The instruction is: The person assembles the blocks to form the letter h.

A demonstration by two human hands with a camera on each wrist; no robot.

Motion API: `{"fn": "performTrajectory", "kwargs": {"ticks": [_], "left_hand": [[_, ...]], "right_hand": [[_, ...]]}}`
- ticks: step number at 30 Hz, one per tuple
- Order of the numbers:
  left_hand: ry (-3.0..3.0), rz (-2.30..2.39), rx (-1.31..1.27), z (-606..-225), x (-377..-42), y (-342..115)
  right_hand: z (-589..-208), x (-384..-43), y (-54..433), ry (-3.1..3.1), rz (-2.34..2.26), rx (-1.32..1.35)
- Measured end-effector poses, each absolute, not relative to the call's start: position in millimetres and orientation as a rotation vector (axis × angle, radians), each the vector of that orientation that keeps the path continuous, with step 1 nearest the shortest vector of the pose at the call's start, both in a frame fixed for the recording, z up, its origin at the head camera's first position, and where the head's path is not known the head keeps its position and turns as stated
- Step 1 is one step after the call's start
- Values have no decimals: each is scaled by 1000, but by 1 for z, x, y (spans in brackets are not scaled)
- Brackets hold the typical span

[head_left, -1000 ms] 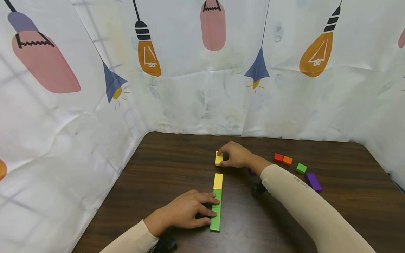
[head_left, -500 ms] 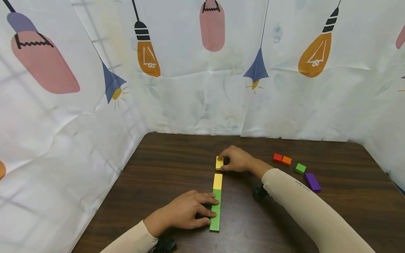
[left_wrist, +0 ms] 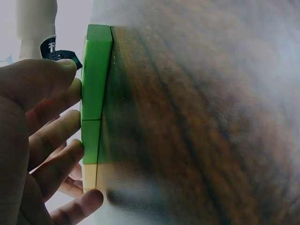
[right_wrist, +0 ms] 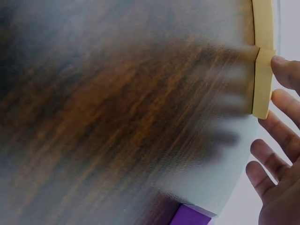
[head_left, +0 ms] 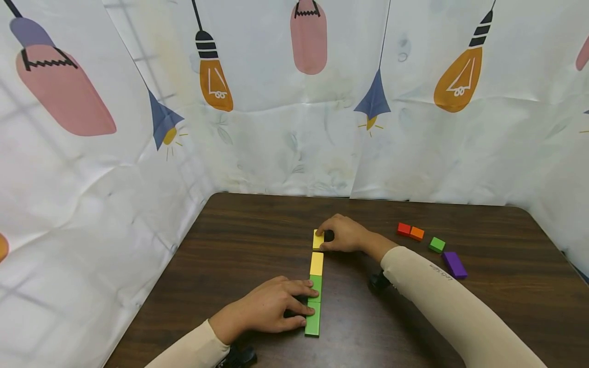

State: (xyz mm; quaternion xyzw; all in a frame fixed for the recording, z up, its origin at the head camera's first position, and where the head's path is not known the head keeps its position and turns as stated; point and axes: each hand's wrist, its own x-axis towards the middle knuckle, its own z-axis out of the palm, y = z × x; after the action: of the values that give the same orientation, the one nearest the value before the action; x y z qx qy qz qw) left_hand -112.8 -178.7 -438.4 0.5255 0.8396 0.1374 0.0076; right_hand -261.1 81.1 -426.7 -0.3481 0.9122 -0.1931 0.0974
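Note:
A straight row of flat blocks runs away from me in the head view: a near green block [head_left: 313, 322], a second green block [head_left: 315, 282], then a yellow block [head_left: 316, 263]. My left hand [head_left: 276, 304] rests its fingertips on the two green blocks, fingers extended. Beyond the row's far end, a second yellow block [head_left: 317, 240] is held by the thumb and index finger of my right hand [head_left: 347, 234]. A thin gap shows between the two yellow blocks in the head view. In the right wrist view, the held yellow block [right_wrist: 263, 84] lies flat on the table.
To the right lie a red block [head_left: 404, 229], an orange block [head_left: 416, 233], a small green block [head_left: 437, 244] and a purple block [head_left: 454, 265]. Near my right hand, a purple block [right_wrist: 191, 215] shows in the right wrist view. A patterned curtain [head_left: 276, 148] stands behind the dark wooden table [head_left: 221, 245].
My right hand has drawn the second yellow block toward me, narrowing the gap to the row. My left hand has stayed on the green blocks.

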Motion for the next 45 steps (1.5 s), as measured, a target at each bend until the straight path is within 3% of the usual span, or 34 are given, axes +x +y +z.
{"fn": "performTrajectory", "kwargs": {"ticks": [45], "left_hand": [[2658,424,1622,-436,-113,-168]], "right_hand": [[-427,-253,85,2689,-596,-1128]]}}
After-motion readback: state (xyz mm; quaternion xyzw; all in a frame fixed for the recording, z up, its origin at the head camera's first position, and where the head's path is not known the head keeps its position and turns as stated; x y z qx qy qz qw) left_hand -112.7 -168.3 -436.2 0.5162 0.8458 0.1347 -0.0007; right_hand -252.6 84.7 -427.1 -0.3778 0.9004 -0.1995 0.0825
